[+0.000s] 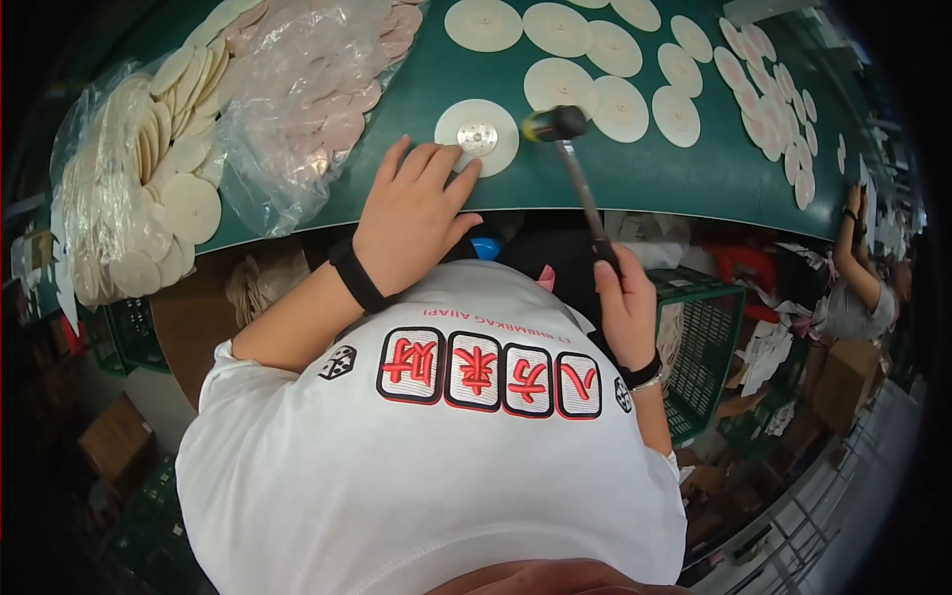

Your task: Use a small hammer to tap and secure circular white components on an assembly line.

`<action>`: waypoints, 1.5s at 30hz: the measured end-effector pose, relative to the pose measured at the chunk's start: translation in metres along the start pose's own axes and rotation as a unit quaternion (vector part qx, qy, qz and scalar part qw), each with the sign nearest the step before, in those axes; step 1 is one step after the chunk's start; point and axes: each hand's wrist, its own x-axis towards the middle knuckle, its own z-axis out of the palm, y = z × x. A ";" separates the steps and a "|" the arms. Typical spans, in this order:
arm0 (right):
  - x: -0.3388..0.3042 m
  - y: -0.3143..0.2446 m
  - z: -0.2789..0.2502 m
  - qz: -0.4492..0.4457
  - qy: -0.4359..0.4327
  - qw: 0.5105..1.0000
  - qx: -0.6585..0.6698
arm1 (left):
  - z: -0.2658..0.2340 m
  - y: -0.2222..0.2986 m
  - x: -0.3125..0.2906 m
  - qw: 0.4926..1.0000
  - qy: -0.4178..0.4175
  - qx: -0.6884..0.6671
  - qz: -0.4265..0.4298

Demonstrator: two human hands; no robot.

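Green table (pixel 412 99) runs across in front of the person, with one white disc (pixel 506 142) lying flat near its front edge. On that disc sits a round metal plate (pixel 477 139), roughly at the middle. The left hand (pixel 409 213) is spread wide, palm down, its fingertips on the disc's near left side by the plate; whether they press or just steady it, I can't tell. The right hand (pixel 625 307) is closed around the handle of a hammer (pixel 581 190), whose black head hangs to the right of the disc, apart from it.

I'd judge this piece to be partway done, plate in place but perhaps not fixed. Loose discs (pixel 560 87) to the right show only small centre marks, so I can't say whether they're finished. Farther right, pinkish discs (pixel 762 114) overlap in a spread. On the left, a heap of cream discs (pixel 190 208) and a plastic bag (pixel 283 109) over pink ones look like work left to do.

For room, green surface shows between bag and disc. Toward the right, the hammer has less, with the nearest loose discs close behind its head. The table's edge passes beneath the left hand.
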 end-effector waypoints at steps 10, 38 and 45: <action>0.025 -0.029 0.028 -0.150 0.009 0.962 -0.230 | 0.008 0.001 0.000 1.000 0.005 0.016 0.014; 0.027 -0.038 0.034 -0.179 0.051 0.956 -0.226 | 0.015 0.006 0.000 1.000 0.026 0.003 0.005; 0.015 -0.029 0.028 -0.110 0.041 0.964 -0.238 | 0.017 0.008 -0.001 0.999 0.037 0.008 0.004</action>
